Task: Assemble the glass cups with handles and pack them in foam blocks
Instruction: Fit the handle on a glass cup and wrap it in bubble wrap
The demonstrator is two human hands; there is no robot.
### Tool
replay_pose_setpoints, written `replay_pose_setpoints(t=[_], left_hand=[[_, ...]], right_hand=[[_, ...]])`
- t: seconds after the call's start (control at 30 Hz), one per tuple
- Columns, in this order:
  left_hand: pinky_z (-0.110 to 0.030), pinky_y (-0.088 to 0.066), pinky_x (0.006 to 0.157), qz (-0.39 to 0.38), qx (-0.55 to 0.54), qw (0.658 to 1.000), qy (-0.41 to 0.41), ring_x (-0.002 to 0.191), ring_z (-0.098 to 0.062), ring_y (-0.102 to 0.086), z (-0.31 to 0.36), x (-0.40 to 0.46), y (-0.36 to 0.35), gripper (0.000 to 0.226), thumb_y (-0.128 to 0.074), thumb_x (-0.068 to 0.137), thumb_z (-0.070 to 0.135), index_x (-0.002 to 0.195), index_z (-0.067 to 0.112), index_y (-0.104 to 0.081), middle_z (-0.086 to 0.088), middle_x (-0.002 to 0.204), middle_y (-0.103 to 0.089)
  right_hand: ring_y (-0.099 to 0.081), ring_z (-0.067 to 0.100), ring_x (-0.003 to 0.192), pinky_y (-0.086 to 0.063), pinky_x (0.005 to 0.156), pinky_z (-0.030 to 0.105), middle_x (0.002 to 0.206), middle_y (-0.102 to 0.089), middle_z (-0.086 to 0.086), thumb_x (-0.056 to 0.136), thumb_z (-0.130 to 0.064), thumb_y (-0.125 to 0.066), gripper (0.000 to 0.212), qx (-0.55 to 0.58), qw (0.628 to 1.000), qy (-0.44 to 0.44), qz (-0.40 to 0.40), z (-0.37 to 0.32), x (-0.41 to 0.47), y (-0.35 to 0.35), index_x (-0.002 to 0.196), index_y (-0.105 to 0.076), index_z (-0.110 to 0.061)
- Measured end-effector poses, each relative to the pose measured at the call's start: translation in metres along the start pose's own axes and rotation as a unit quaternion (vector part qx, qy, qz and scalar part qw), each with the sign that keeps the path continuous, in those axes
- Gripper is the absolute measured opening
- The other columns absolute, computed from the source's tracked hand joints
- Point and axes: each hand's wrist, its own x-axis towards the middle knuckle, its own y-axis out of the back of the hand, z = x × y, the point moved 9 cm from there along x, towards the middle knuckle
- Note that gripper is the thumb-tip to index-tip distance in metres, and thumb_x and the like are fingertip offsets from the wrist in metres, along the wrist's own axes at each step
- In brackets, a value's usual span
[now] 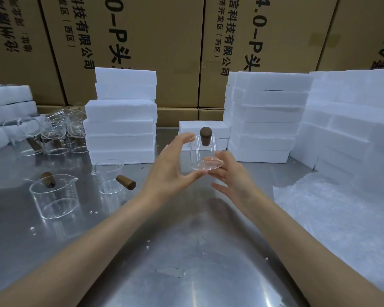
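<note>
- Clear glass cup (205, 155) with a brown wooden handle (206, 135), held up in the air above the middle of the tabletop (186, 251), base turned toward the camera and handle pointing up and away.
- Handle seemingly already seated on the cup; judged step: checking or turning an assembled cup before packing.
- Left hand (175, 165) spread wide, thumb touching the base rim, fingers arched over the cup's top without clearly closing on it.
- Right hand (230, 176) under and beside the base, fingers loosely curled, supporting the glass; firmness of the hold cannot be told.
- Next move likely calls for a steady two-handed carry to a foam block, perhaps the low foam block (205, 127) just behind the cup, with the handle lined up to the recess; recess itself not visible.
- Toward the left edge: two more cups, near cup (53, 197) and second cup (109, 176), each with a wooden handle attached.
- At the far left: cluster of glassware (53, 131).
- Along the back edge and the right edge: tall foam stacks (266, 116).
- At the right edge: sheet of bubble wrap (333, 209).
</note>
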Motion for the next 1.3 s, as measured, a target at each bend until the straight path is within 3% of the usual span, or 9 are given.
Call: replay_pose_setpoints(t=[0.1,0.27,0.5,0.6,0.67,0.8,0.93,1.13,1.3], left_hand=[[-0.021,-0.043,0.096,0.040,-0.002,0.999,-0.004,0.114,-0.002,-0.051,-0.002,0.000,0.008,0.066,-0.080,0.074,0.035,0.132,0.022,-0.050,0.009,0.122,-0.059],[-0.005,-0.034,0.088,0.038,0.039,0.998,-0.029,0.104,-0.002,-0.048,-0.003,0.000,0.006,0.064,-0.082,0.074,0.027,0.131,0.024,-0.052,0.005,0.116,-0.058],[-0.025,-0.039,0.102,0.026,0.046,0.996,-0.077,0.115,-0.006,-0.045,0.009,0.003,-0.001,0.069,-0.080,0.076,0.027,0.136,0.020,-0.047,0.001,0.127,-0.053],[-0.006,-0.032,0.097,0.006,-0.043,0.999,-0.015,0.121,0.010,-0.037,-0.001,0.005,-0.004,0.087,-0.079,0.072,0.044,0.142,0.038,-0.026,0.017,0.138,-0.037],[-0.012,-0.035,0.096,-0.025,-0.153,0.983,0.102,0.126,0.007,-0.037,-0.020,0.004,-0.012,0.095,-0.077,0.067,0.056,0.143,0.043,-0.021,0.020,0.144,-0.034],[-0.046,-0.037,0.109,-0.114,-0.303,0.916,0.238,0.129,-0.018,-0.048,-0.043,-0.002,-0.034,0.096,-0.063,0.061,0.076,0.141,0.027,-0.044,0.004,0.140,-0.052],[-0.042,-0.035,0.110,-0.115,-0.313,0.911,0.241,0.119,-0.010,-0.057,-0.046,-0.003,-0.035,0.063,-0.066,0.067,0.067,0.119,0.031,-0.065,0.009,0.121,-0.067],[-0.035,-0.044,0.103,-0.046,-0.328,0.903,0.273,0.114,-0.012,-0.061,-0.061,-0.009,-0.027,0.070,-0.082,0.059,0.050,0.122,0.027,-0.060,0.007,0.119,-0.067],[-0.014,-0.051,0.079,-0.051,-0.314,0.913,0.255,0.104,-0.007,-0.064,-0.056,-0.012,-0.031,0.061,-0.080,0.069,0.025,0.126,0.020,-0.056,0.004,0.117,-0.066]], right_hand=[[-0.060,0.004,0.103,-0.041,0.089,0.034,0.104,-0.070,-0.006,0.091,-0.040,-0.046,0.031,0.011,1.000,-0.014,-0.024,0.001,-0.001,-0.005,0.109,-0.063,-0.021],[-0.051,0.007,0.116,-0.042,0.091,0.034,0.125,-0.054,-0.010,0.079,-0.054,-0.061,0.056,-0.056,0.998,0.024,-0.005,0.001,-0.001,-0.002,0.127,-0.049,-0.029],[-0.056,0.008,0.110,-0.044,0.095,0.033,0.114,-0.060,-0.007,0.073,-0.045,-0.073,0.066,-0.073,0.995,0.063,0.029,-0.005,0.001,0.004,0.128,-0.045,-0.025],[-0.059,0.009,0.107,-0.045,0.093,0.033,0.109,-0.064,-0.004,0.078,-0.039,-0.071,0.058,-0.028,0.998,0.052,0.035,-0.004,0.000,0.007,0.127,-0.045,-0.023],[-0.058,0.010,0.107,-0.045,0.093,0.034,0.114,-0.062,0.001,0.081,-0.036,-0.068,0.055,-0.007,0.998,0.045,0.036,-0.004,0.000,0.007,0.128,-0.043,-0.022],[-0.058,0.009,0.107,-0.045,0.092,0.034,0.119,-0.061,0.003,0.083,-0.034,-0.066,0.057,0.012,0.999,0.043,0.026,-0.006,-0.002,0.004,0.132,-0.040,-0.021],[-0.059,0.006,0.104,-0.044,0.093,0.033,0.120,-0.062,0.002,0.083,-0.034,-0.067,0.058,0.017,0.999,0.046,0.014,-0.004,-0.001,0.004,0.133,-0.040,-0.022],[-0.060,0.010,0.102,-0.050,0.078,0.029,0.114,-0.062,-0.004,0.084,-0.040,-0.065,0.046,0.049,0.996,0.048,0.059,-0.006,0.004,0.020,0.124,-0.048,-0.023],[-0.060,0.008,0.085,-0.050,0.069,0.023,0.098,-0.065,-0.008,0.094,-0.031,-0.054,0.018,-0.040,0.985,0.085,0.141,-0.011,0.005,0.044,0.110,-0.059,-0.025]])
